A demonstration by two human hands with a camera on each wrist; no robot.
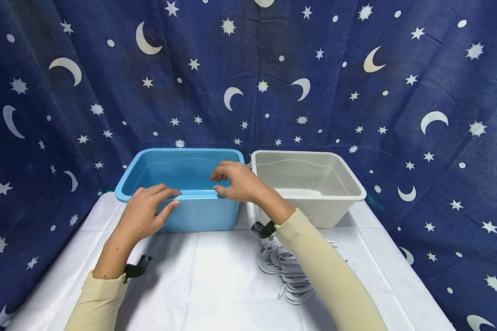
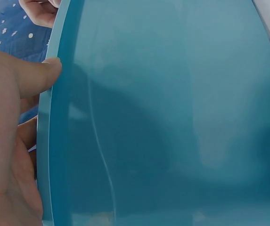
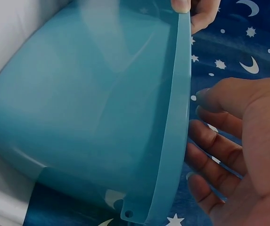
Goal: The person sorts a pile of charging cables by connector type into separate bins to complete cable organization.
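Note:
A blue plastic bin stands on the white-covered table at centre left. My left hand holds its front rim, the thumb in front and the fingers over the inside; the left wrist view shows the thumb tip against the rim. My right hand hovers over the bin's right front corner with loosely bent fingers and holds nothing. The right wrist view shows its fingers just beyond the rim; whether any fingertip touches the bin I cannot tell. The bin's inner floor is mostly hidden.
A light grey bin stands just right of the blue one. Coiled white cables lie on the table, partly beneath my right forearm in the head view. A dark blue curtain with moons and stars hangs behind and at both sides.

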